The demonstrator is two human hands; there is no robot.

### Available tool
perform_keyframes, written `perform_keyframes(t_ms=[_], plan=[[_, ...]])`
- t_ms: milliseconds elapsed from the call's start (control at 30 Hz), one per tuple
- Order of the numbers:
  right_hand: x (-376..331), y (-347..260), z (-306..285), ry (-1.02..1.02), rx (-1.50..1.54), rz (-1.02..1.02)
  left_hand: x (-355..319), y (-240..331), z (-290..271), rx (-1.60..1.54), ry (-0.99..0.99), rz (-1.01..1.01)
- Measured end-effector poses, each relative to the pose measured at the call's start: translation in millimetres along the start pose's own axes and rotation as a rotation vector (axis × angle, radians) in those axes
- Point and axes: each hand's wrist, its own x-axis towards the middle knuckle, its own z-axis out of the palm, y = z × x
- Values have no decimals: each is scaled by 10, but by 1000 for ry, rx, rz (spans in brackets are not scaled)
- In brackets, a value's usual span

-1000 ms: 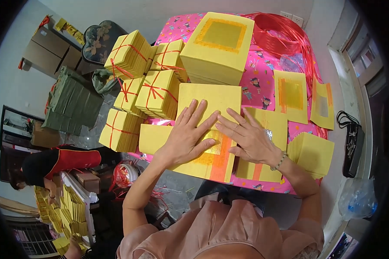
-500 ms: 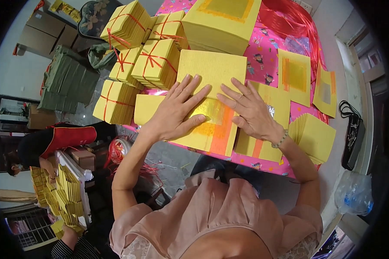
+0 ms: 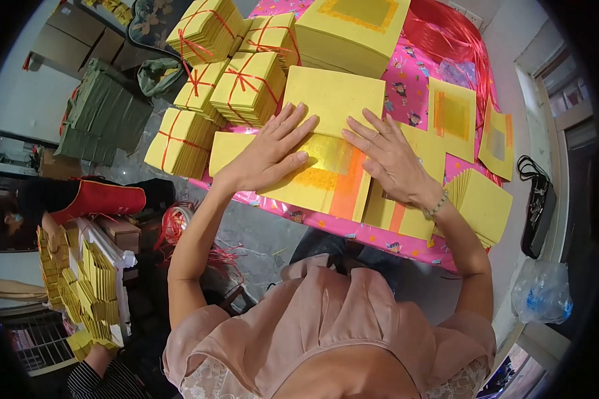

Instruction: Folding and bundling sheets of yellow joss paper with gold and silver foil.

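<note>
My left hand (image 3: 267, 151) lies flat, fingers spread, on a sheet of yellow paper (image 3: 339, 100) that has a folded-over flap at its far side. My right hand (image 3: 394, 158) rests on the same sheet farther right, its fingers stretched out too, with a beaded bracelet at the wrist. Between the hands shows a shiny gold foil patch (image 3: 327, 154) bordered by orange print. More yellow sheets (image 3: 412, 216) with orange stripes lie under and beside my right hand. To the right of it is a fanned stack of folded yellow paper (image 3: 482, 206).
Bundles of yellow paper tied with red ribbon (image 3: 248, 86) stand at the far left of the pink table cover (image 3: 399, 249). Behind is a tall paper stack (image 3: 343, 43), with red ribbon strands (image 3: 439, 33) beside it. At left, co-workers handle yellow bundles (image 3: 96, 286) on another table.
Both hands stay flat on the yellow paper, with only slight shifts. The whole view has moved a little. A co-worker's arm at the left has moved over the bundles.
</note>
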Motion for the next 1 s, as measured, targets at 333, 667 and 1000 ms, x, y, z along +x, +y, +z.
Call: perform_keyframes(t_ms=[333, 667, 1000], plan=[[224, -27, -146, 245, -171, -32, 5, -137, -8, -598, 433, -13], [353, -128, 7, 531, -308, -267, 10, -50, -148, -732, 510, -518], [281, -822, 107, 439, -183, -358, -378, -219, 0, -1127, 661, -355]])
